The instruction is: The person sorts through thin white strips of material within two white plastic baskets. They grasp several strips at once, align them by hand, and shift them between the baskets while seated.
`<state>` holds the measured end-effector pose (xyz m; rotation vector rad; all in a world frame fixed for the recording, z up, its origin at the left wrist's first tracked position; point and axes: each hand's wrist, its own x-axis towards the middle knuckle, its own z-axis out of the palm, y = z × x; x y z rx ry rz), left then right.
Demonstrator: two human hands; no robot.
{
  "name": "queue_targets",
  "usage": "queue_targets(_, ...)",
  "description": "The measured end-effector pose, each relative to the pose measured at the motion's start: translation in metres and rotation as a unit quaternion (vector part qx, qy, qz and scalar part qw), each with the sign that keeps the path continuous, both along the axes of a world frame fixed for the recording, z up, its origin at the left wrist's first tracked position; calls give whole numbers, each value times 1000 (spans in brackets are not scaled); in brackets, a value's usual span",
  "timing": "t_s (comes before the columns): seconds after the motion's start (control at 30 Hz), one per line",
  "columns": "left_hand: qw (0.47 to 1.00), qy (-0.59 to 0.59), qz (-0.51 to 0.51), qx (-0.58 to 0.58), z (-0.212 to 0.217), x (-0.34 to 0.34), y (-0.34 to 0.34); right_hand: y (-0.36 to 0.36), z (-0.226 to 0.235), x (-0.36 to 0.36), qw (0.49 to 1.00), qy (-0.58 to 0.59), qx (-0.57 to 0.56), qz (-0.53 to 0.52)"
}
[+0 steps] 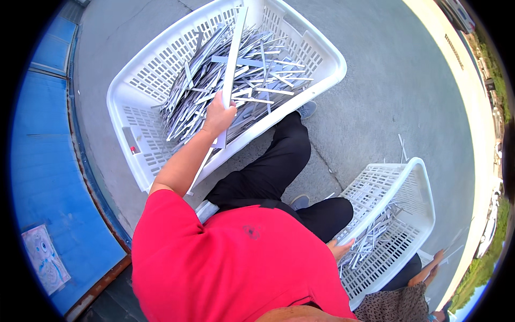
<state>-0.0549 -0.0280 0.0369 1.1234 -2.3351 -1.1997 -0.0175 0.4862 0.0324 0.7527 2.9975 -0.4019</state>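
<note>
My left hand [219, 116] is closed around the lower part of a long, flat white strip [234, 53], which points up and away over the large white basket. Beneath it, a heap of thin white and grey strips [188, 110] lies tangled in that large basket [335, 72]. My right hand [341, 249] is at the near rim of a smaller white basket [421, 225], its fingers bent over the edge and partly hidden. Loose narrow strips [370, 239] lie inside this basket.
Another person's hand [429, 268] and patterned garment [394, 305] are beside the smaller basket, lower right. A blue metal wall [48, 177] runs along the left. Grey concrete floor [386, 102] surrounds the baskets. A few strips stick up behind the smaller basket.
</note>
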Motion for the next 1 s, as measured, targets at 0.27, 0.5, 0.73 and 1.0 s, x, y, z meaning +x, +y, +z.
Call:
queue_targets(0.27,964,-125,-11,-235,-45,68,-125,1,-7,-2,999,29,-13,-7)
queue_targets(0.5,918,-362,58,-154,-90,78,-204,61,-47,-12,997,-63,27,-43)
queue_targets(0.73,916,-375,50,-132,-111,62,-243,66,35,-98,997,-22,72,-28)
queue_targets(1.0,911,-408,9,-65,-135,35,-282,53,134,-154,993,64,98,-21)
